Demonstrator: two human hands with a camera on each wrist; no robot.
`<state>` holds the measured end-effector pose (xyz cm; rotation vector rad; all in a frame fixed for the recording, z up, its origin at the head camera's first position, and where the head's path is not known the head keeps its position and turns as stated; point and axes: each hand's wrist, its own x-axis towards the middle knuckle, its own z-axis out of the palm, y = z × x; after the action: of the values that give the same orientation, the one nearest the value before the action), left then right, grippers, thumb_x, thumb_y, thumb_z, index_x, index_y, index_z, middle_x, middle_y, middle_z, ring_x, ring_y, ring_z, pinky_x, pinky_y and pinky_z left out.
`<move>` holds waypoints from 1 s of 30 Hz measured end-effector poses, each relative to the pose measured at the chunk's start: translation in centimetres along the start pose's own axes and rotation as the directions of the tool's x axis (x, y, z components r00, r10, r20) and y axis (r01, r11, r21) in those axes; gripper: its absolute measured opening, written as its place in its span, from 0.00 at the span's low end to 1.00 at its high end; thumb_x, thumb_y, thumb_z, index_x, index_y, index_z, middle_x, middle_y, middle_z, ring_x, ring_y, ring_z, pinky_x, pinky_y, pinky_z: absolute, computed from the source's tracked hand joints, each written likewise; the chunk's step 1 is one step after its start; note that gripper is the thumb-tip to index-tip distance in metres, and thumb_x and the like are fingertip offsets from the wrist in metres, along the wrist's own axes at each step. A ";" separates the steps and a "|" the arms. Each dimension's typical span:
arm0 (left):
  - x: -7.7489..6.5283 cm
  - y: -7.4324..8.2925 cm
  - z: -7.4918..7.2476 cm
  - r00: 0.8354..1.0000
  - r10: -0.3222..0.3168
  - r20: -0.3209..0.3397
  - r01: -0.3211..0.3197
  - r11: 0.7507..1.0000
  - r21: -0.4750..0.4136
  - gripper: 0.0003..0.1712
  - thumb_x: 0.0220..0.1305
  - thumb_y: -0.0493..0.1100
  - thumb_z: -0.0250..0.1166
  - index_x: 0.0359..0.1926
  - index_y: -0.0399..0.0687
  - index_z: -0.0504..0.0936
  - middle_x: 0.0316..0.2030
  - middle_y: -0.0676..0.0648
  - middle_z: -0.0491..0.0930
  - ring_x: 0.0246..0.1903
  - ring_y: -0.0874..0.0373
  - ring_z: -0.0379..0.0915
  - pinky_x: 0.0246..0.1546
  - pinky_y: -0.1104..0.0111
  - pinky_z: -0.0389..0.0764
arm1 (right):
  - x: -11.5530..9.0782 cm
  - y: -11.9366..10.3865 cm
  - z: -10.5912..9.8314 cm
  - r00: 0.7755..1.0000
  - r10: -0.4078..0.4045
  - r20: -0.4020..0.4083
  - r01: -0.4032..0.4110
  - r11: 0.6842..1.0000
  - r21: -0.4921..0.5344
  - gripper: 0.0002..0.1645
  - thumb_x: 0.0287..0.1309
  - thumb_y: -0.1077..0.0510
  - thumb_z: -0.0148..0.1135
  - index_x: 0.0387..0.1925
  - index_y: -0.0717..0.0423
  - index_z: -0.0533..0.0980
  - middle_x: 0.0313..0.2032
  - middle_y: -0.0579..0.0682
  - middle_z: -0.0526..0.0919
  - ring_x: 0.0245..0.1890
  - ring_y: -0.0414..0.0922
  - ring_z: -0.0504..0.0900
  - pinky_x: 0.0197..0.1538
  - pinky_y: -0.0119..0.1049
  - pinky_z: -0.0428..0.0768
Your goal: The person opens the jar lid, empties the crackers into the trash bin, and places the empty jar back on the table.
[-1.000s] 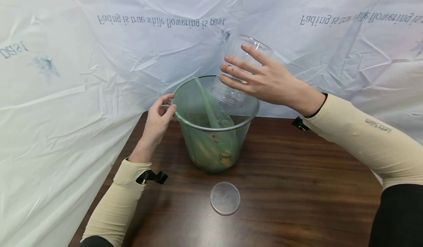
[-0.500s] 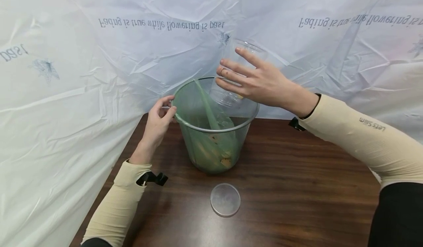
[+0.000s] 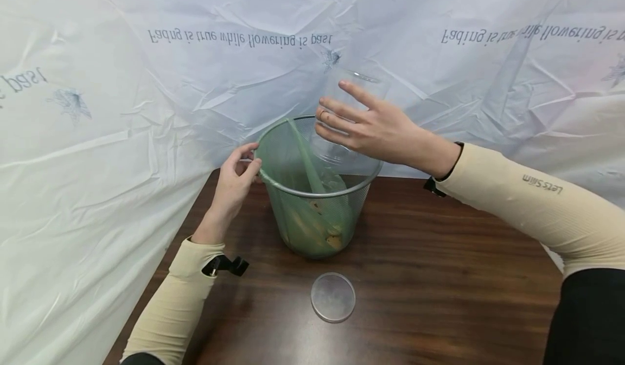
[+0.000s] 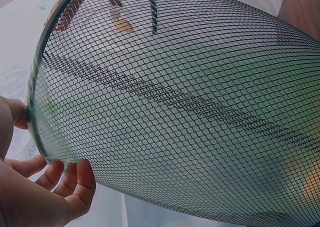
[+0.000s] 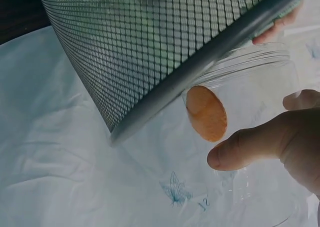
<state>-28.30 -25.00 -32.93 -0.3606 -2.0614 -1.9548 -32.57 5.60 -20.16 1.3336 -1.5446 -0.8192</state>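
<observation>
A silver wire-mesh wastebasket [image 3: 319, 194] stands on the table, with a green plastic bag [image 3: 306, 156] inside it. At its left rim my left hand [image 3: 231, 183] pinches the edge between thumb and fingers. My right hand [image 3: 386, 133] grips a clear jar [image 5: 260, 87], tilted with its threaded mouth down over the far right of the rim. One flat, round, orange-brown piece [image 5: 206, 113] lies inside the jar near its mouth, seen in the right wrist view. Several brownish pieces [image 3: 333, 241] show through the mesh at the bottom of the basket.
A round clear lid [image 3: 333, 297] lies on the dark wooden table [image 3: 439, 278], in front of the basket. White printed plastic sheeting [image 3: 234, 72] hangs behind and at the left, close to the basket and both hands.
The right hand has moved a little left and down with the jar, which is now steeper and further over the basket. The left hand keeps its place on the rim.
</observation>
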 end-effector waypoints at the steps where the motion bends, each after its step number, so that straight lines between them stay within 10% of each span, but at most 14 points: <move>1: 0.0 0.0 0.0 1.000 0.001 0.001 -0.001 1.000 0.001 0.26 0.69 0.38 0.56 0.65 0.34 0.67 0.43 0.50 0.64 0.36 0.62 0.69 0.30 0.72 0.79 | 0.0 -0.1 0.0 1.000 -0.009 0.006 0.009 1.000 -0.001 0.33 0.59 0.64 0.62 0.66 0.52 0.68 0.65 0.55 0.71 0.69 0.52 0.65 0.74 0.55 0.53; 21: 0.0 0.0 0.0 1.000 -0.009 0.005 0.009 1.000 -0.006 0.25 0.70 0.38 0.56 0.65 0.35 0.68 0.43 0.50 0.64 0.36 0.62 0.69 0.31 0.72 0.79 | 1.3 -1.4 0.6 0.990 -0.138 0.018 0.138 0.990 0.010 0.24 0.64 0.60 0.58 0.62 0.52 0.72 0.61 0.52 0.75 0.66 0.50 0.68 0.74 0.54 0.55; 30: 0.0 0.1 0.0 1.000 -0.010 0.000 0.010 1.000 -0.005 0.26 0.70 0.39 0.57 0.66 0.35 0.68 0.43 0.50 0.64 0.37 0.61 0.70 0.31 0.70 0.79 | 1.4 -0.9 0.1 0.982 -0.161 0.102 0.158 0.987 0.036 0.36 0.59 0.61 0.65 0.69 0.49 0.66 0.66 0.51 0.71 0.70 0.51 0.63 0.74 0.57 0.50</move>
<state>-28.27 -24.97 -32.87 -0.3522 -2.0623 -1.9664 -32.32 4.09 -20.72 1.4693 -1.5489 -0.9842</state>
